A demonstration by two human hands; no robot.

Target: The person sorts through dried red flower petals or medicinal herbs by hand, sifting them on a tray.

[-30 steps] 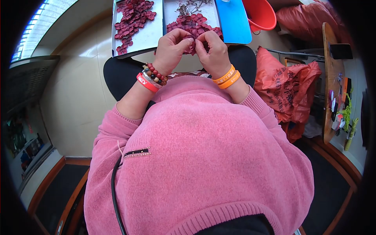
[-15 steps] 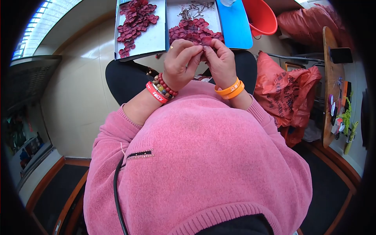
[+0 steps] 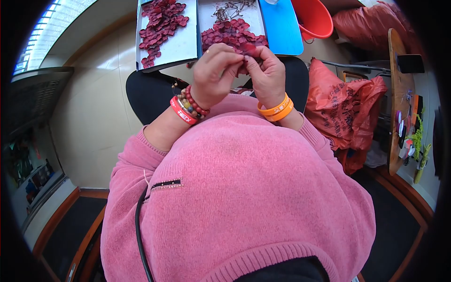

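My left hand [image 3: 214,75], with bead bracelets and a red wristband, has its fingers closed in a pinch at a dark red flower [image 3: 247,49]. Opposite it, my right hand [image 3: 268,77], wearing orange wristbands, pinches the same flower between thumb and fingers. What lies right between the fingertips is too small to make out. Just beyond both hands, a pile of dark red flowers [image 3: 230,33] fills the near part of a white box [image 3: 206,11]. Thin brown stems [image 3: 233,9] lie behind the pile in that box.
Left of the box, a white tray [image 3: 183,44] holds more dark red flowers [image 3: 162,26]. On the right are a blue board [image 3: 284,33], a red bucket [image 3: 314,21] and red plastic bags [image 3: 345,108]. A black cable [image 3: 138,225] runs down the pink sweater [image 3: 244,188].
My left hand has shifted slightly up and left, its wrist turning a little. The flower between my hands shows more of its petals. My right hand stays nearly in place.
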